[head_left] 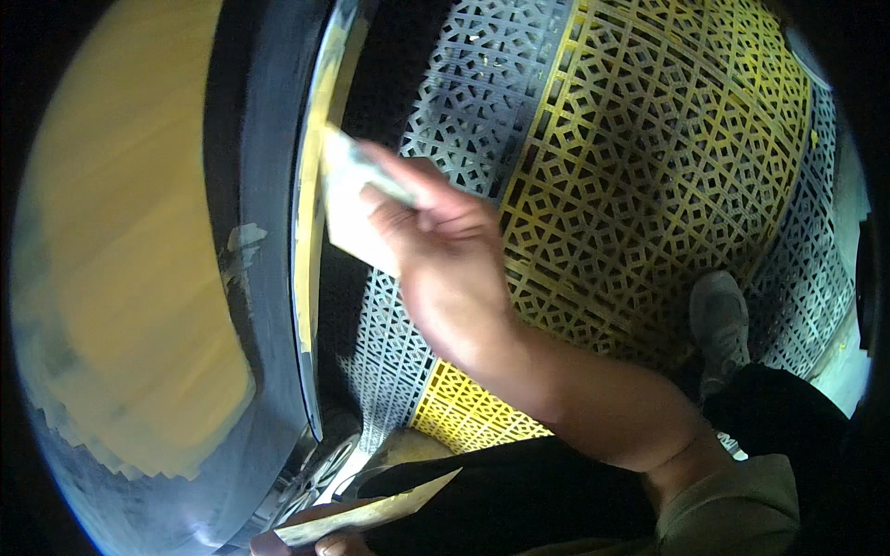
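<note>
My right hand (pixel 445 241) reaches in from the lower right, its fingers closed round a pale putty spreader (pixel 357 218). The spreader's tip meets a narrow strip of yellowish filler (pixel 311 241) along the edge of a dark car body panel (pixel 269 167). Motion blurs hand and spreader a little. At the bottom, my left hand (pixel 324 542) is partly cut off by the picture's edge. It grips a flat, pale yellow plate (pixel 380 512) that looks smeared with filler. A broad coat of tan filler (pixel 139 250) covers the body surface at the left.
Below the panel edge shows a car wheel (pixel 324 468). The floor is perforated plastic tiles, yellow (pixel 649 157) in the middle and grey (pixel 477 83) on either side. My shoe (pixel 719 320) stands at the right, beside my dark trousers (pixel 779 408).
</note>
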Tool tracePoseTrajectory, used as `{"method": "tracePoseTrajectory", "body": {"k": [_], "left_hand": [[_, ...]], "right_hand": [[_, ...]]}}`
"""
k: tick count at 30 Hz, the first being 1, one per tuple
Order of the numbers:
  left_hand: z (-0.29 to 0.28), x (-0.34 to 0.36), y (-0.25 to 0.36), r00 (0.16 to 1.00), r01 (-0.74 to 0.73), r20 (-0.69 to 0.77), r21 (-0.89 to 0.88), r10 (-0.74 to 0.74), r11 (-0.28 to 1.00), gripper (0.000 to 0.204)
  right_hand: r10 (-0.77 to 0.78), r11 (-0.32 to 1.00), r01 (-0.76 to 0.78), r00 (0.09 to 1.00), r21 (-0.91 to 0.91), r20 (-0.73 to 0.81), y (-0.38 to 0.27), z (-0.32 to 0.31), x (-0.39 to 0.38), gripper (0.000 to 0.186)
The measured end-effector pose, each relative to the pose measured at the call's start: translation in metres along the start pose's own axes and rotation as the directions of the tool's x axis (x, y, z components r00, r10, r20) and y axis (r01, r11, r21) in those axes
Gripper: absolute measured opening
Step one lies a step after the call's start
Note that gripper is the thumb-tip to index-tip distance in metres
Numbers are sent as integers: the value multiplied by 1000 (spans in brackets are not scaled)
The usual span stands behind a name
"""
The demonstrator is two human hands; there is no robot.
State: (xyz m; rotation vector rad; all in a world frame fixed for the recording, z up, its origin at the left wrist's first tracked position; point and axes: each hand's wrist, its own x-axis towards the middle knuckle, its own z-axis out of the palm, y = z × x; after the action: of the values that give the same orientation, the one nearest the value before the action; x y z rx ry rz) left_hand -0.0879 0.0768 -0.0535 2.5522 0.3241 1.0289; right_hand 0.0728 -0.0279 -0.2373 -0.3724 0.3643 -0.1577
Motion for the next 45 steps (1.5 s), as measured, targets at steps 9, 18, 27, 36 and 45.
{"method": "tracePoseTrajectory", "body": {"k": [9, 18, 27, 36, 45], "left_hand": [[5, 1, -2, 890, -420, 190, -18, 415, 908, 43], [-9, 4, -10, 720, -688, 210, 94, 662, 719, 30], [4, 12, -44, 414, -903, -8, 117, 910, 412, 18], [-2, 22, -29, 600, -795, 122, -12, 790, 606, 29], [-3, 0, -8, 810, -577, 196, 91, 553, 812, 42]], "right_hand": [[430, 902, -428, 877, 58, -213, -10, -14, 54, 35], [349, 921, -334, 936, 202, -47, -15, 1, 61, 30], [87, 995, -81, 990, -60, 110, -9, 7, 21, 45], [395, 919, -387, 903, 81, -169, -13, -16, 10, 38], [362, 921, -344, 929, 182, -74, 9, -6, 33, 27]]}}
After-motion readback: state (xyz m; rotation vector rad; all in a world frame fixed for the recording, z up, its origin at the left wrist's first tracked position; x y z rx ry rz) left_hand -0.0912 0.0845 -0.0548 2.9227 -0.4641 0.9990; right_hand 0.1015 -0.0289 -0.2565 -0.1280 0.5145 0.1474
